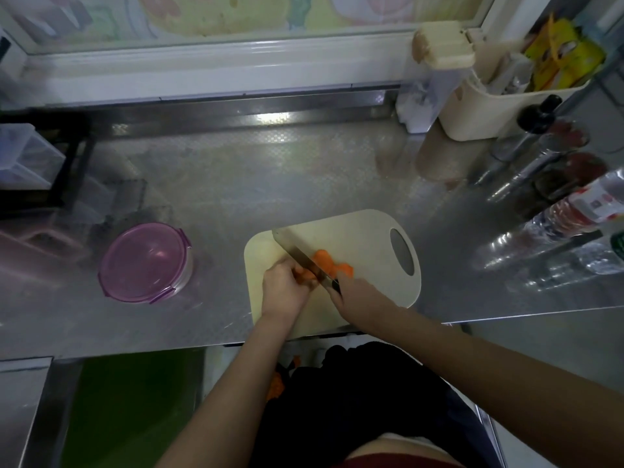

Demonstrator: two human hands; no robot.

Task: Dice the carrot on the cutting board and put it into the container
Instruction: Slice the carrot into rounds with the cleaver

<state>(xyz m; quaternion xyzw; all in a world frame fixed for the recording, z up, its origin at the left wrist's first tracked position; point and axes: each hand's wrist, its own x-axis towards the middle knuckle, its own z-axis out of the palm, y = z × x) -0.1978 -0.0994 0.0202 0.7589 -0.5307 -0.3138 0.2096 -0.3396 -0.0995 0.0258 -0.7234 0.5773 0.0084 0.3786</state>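
**A:** Where is the carrot (332, 265) at this moment?

**B:** It lies on the cutting board (364, 238), near the middle, partly cut into orange pieces. The left hand (283, 285) has its fingers curled over the piece on the left of the blade and holds it down. The right hand (354, 295) is closed around the handle of the knife (300, 256), and the blade stands across the carrot.

**A:** What can go wrong from here?

**B:** First, the fingers. The left fingertips are just beside the blade, almost touching it. If the piece rolls or the blade slips sideways, I think it can catch a finger.

**A:** And the board?

**B:** Its near edge sits at the very edge of the steel counter (236, 180). A strong push downward there can tip it or make it slide, because the metal looks smooth. Cut pieces can also fall off on that side.

**A:** Is the container (145, 261) ready?

**B:** It stands to the left, apart from the board, and its purple lid seems to be on. I judge that the lid must come off before any dice go in. Carrying the pieces over this gap by hand can drop some on the counter.
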